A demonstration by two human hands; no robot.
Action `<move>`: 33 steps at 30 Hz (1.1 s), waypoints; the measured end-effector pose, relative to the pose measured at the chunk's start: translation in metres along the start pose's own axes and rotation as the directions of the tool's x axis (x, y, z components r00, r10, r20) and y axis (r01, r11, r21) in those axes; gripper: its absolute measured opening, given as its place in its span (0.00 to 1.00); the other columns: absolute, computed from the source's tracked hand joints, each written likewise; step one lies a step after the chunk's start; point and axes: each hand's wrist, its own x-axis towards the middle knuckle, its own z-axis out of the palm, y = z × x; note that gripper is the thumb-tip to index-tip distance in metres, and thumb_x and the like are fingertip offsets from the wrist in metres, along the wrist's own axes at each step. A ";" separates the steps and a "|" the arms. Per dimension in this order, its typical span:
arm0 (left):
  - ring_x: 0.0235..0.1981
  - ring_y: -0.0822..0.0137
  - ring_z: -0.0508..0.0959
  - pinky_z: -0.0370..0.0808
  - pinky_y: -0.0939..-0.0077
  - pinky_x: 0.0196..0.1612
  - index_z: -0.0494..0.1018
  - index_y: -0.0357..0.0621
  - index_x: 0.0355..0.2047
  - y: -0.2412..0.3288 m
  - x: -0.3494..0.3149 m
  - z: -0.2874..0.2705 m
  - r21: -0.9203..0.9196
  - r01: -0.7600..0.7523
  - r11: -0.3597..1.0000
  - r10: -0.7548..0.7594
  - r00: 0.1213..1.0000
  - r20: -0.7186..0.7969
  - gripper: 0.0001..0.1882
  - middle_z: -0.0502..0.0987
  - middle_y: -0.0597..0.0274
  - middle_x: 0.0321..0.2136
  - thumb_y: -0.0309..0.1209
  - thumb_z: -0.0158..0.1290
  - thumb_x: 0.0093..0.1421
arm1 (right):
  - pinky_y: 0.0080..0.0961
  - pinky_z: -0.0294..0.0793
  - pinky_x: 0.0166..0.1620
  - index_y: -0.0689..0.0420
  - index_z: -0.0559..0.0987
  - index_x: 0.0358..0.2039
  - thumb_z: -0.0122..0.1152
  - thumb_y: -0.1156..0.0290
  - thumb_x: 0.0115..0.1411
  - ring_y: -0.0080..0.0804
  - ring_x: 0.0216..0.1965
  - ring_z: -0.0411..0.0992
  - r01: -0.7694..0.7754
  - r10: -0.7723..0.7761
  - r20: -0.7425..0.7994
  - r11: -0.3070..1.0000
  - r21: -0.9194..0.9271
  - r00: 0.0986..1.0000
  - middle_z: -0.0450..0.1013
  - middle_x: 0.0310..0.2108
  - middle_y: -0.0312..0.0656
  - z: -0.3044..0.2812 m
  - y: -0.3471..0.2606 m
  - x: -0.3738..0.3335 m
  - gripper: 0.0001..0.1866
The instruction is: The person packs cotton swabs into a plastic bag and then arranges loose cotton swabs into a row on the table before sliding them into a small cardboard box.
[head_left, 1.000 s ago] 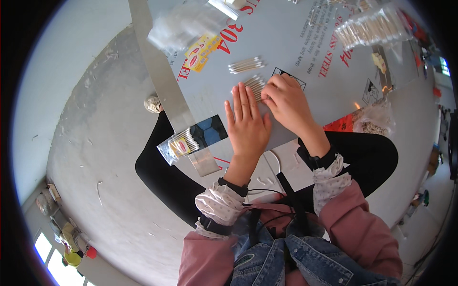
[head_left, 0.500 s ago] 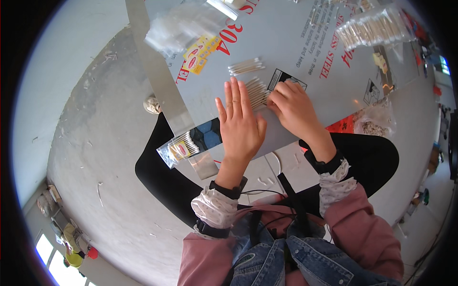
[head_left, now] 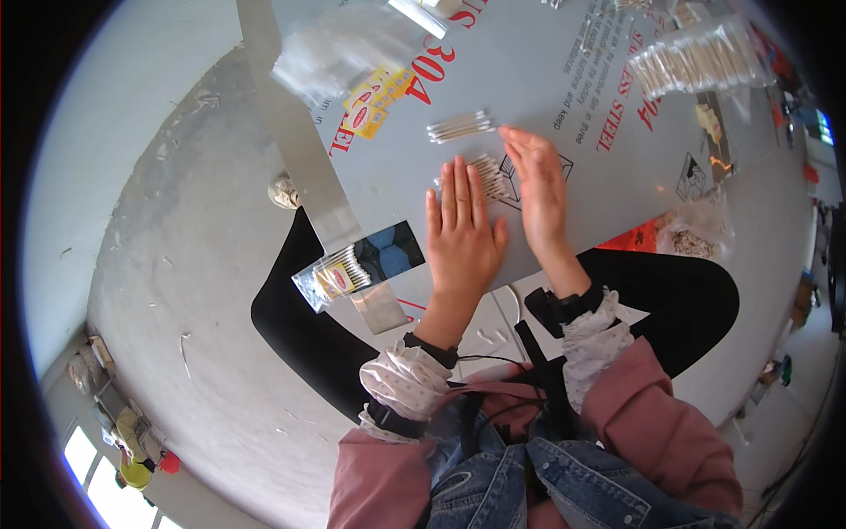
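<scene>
A loose bundle of cotton swabs (head_left: pixel 488 177) lies on the grey table, partly covered by my left hand (head_left: pixel 463 227). That hand is flat, its fingers stretched out over the swabs. My right hand (head_left: pixel 539 187) stands on edge at the bundle's right side, fingers extended and nothing visible in them. A smaller group of cotton swabs (head_left: pixel 460 127) rests just beyond my fingertips. To the left, an opened clear bag of cotton swabs (head_left: pixel 339 276) with a yellow label lies at the near table edge, beside a dark patch with blue shapes.
Clear plastic bags (head_left: pixel 339 57) and yellow label cards (head_left: pixel 374 101) lie at the far left of the table (head_left: pixel 388 172). A stack of packed swabs (head_left: pixel 701 60) sits at the far right. Near the right edge is a clear bag with small bits (head_left: pixel 692 231).
My left hand has slid right over the bundle. My right hand has gone from curled fingers at the swabs to straight fingers, upright beside them.
</scene>
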 end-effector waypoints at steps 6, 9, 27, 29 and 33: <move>0.72 0.48 0.53 0.48 0.48 0.72 0.56 0.31 0.68 -0.005 -0.007 0.003 0.059 0.019 0.998 -0.017 0.999 -0.043 0.37 0.55 0.43 0.70 0.46 0.43 0.66 | 0.43 0.50 0.72 0.65 0.66 0.59 0.36 0.51 0.75 0.42 0.68 0.58 0.010 -0.006 0.114 0.999 -0.035 0.993 0.64 0.63 0.53 0.021 0.008 -0.014 0.29; 0.73 0.48 0.53 0.48 0.48 0.71 0.56 0.30 0.67 -0.007 -0.012 -0.001 0.055 0.015 0.998 -0.014 1.000 -0.014 0.37 0.55 0.43 0.70 0.46 0.42 0.67 | 0.42 0.48 0.73 0.65 0.66 0.59 0.35 0.50 0.75 0.41 0.69 0.57 -0.036 0.032 0.139 0.999 0.028 0.990 0.63 0.63 0.52 0.019 0.008 -0.016 0.29; 0.73 0.51 0.52 0.47 0.48 0.72 0.56 0.33 0.69 -0.009 -0.024 -0.003 -0.047 0.022 0.999 -0.024 0.999 -0.047 0.36 0.56 0.45 0.70 0.43 0.42 0.66 | 0.47 0.63 0.65 0.60 0.70 0.56 0.56 0.73 0.64 0.53 0.62 0.64 0.501 -0.272 0.436 0.626 -0.597 0.858 0.69 0.58 0.48 0.028 0.005 0.004 0.19; 0.73 0.50 0.52 0.47 0.48 0.72 0.56 0.32 0.68 -0.009 -0.025 -0.004 -0.076 0.033 0.997 -0.036 0.999 -0.038 0.36 0.56 0.45 0.70 0.41 0.42 0.64 | 0.49 0.61 0.66 0.59 0.70 0.56 0.55 0.73 0.65 0.53 0.64 0.63 0.536 -0.301 0.445 0.525 -0.661 0.843 0.68 0.60 0.47 0.033 0.008 0.011 0.19; 0.72 0.46 0.52 0.48 0.47 0.72 0.49 0.24 0.69 -0.010 -0.024 -0.011 -0.276 0.047 0.960 -0.064 0.996 -0.055 0.40 0.55 0.40 0.70 0.34 0.45 0.59 | 0.53 0.54 0.69 0.57 0.67 0.61 0.56 0.70 0.65 0.53 0.69 0.56 0.512 -0.301 0.421 0.375 -0.773 0.856 0.63 0.65 0.48 0.035 0.013 0.010 0.24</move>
